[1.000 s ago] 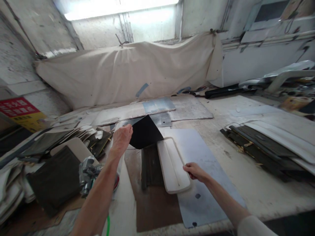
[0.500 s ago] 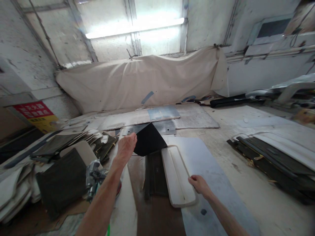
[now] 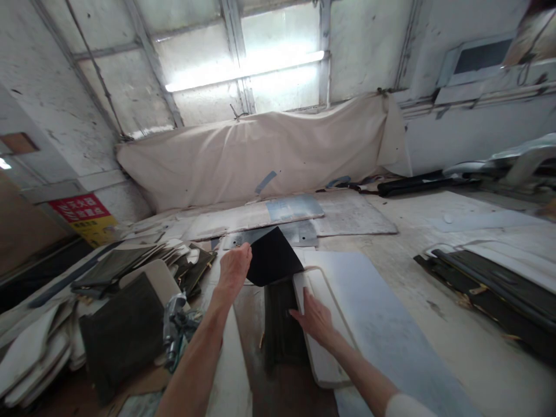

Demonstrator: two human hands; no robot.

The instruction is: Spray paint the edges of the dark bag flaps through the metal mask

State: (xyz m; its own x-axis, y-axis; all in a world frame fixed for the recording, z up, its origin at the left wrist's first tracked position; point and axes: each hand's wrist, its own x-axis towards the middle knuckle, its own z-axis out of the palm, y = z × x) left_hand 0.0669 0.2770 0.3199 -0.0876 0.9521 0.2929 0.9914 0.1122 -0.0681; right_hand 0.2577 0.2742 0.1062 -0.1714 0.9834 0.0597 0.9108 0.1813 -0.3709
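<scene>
My left hand (image 3: pixel 234 267) pinches the left edge of a stiff black sheet (image 3: pixel 273 258) and holds it tilted up above the bench. Under it lies a dark olive panel (image 3: pixel 280 324). My right hand (image 3: pixel 315 317) rests flat, fingers spread, on a long cream padded panel (image 3: pixel 324 347), fingertips reaching over onto the dark panel. The cream panel lies on a grey metal sheet (image 3: pixel 391 341).
Stacks of dark and cream panels (image 3: pixel 125 272) pile up at the left, with a metal spray tool (image 3: pixel 174 330) beside my left arm. More panels (image 3: pixel 490 278) lie at the right. A cream cloth (image 3: pixel 269 150) hangs at the back. A red-yellow sign (image 3: pixel 84 211) leans far left.
My right hand left the cream panel's right edge and moved left onto its top, fingers now spread flat. The left hand keeps holding the black sheet. The camera tilted upward.
</scene>
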